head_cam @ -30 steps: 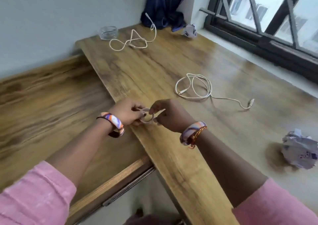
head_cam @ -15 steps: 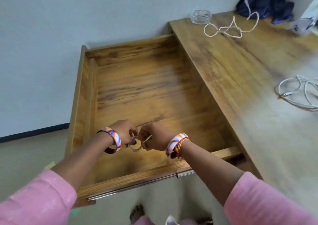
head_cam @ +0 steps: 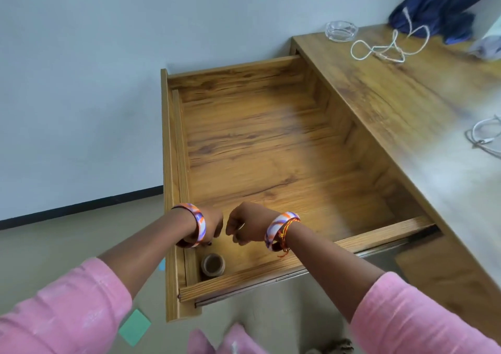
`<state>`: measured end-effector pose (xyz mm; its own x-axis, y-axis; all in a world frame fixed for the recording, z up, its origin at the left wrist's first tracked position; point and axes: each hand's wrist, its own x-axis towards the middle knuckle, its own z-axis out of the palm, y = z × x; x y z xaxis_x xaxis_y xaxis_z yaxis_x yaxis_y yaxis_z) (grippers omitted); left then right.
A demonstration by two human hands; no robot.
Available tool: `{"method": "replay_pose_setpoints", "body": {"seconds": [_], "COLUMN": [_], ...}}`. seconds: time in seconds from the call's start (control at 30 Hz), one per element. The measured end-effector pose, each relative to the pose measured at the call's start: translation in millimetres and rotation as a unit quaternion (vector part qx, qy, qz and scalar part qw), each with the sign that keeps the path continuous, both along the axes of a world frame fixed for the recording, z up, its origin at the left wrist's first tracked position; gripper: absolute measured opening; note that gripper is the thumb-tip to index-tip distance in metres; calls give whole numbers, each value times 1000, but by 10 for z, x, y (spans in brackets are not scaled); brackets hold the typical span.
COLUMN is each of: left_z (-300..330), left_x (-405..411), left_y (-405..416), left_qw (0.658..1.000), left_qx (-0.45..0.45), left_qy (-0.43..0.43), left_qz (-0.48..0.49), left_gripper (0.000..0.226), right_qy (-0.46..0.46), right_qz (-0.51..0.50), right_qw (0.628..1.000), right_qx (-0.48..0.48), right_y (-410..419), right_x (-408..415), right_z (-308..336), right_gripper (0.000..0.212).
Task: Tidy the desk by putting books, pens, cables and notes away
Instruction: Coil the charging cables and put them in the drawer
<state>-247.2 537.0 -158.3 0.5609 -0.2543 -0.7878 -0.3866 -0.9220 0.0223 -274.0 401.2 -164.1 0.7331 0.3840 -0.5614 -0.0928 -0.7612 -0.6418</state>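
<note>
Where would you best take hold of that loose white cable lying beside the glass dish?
Probably at the middle of the white cable, where its loops cross in a bunch. Coming from above suits it, since it lies flat on the desk, so one pinch gathers several strands.

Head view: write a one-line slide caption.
Both hands hover over the open wooden drawer, a small coiled item in its near corner; two white cables remain on the desk.

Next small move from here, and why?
Probably lift the right hand out of the drawer toward the nearest white cable on the desk. A small coil already lies in the drawer's near corner, apart from that hand, and the far cable also waits on top.
</note>
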Motion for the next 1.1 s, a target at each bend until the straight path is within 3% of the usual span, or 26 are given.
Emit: {"method": "replay_pose_setpoints", "body": {"seconds": [0.13,0.27,0.5,0.67,0.83,1.0,1.1], "left_z": [216,541,1051,1236,1096,864,721], "left_x": [83,216,377,340,329,275,244], "left_y": [-276,-850,-2237,-3369,-4373,-5079,-5321], "left_qw": [997,983,923,887,880,869,872], "left_qx": [-22,-106,-274,-364,-394,-394,-393], "left_qy": [-34,-90,-160,-170,-190,-267,-263], "left_qz": [-60,-117,-219,-229,-186,-137,-126], "left_gripper": [42,41,31,30,33,38,41], "right_qy": [-44,-102,-214,-247,-266,-314,-276], "right_qz": [-47,-112,-294,-392,-453,-423,-411], "right_qw": [998,988,928,882,838,802,802], "right_qx": [-10,-37,-87,-88,-144,-282,-335], "right_y": [-278,-750,-2006,-3043,-3938,-4594,-4804], "right_x": [-38,-104,-417,-775,-1069,-1056,-948], "right_z": [200,491,1035,1136,916,639,568], "right_gripper": [25,25,13,19,25,53,58]}}
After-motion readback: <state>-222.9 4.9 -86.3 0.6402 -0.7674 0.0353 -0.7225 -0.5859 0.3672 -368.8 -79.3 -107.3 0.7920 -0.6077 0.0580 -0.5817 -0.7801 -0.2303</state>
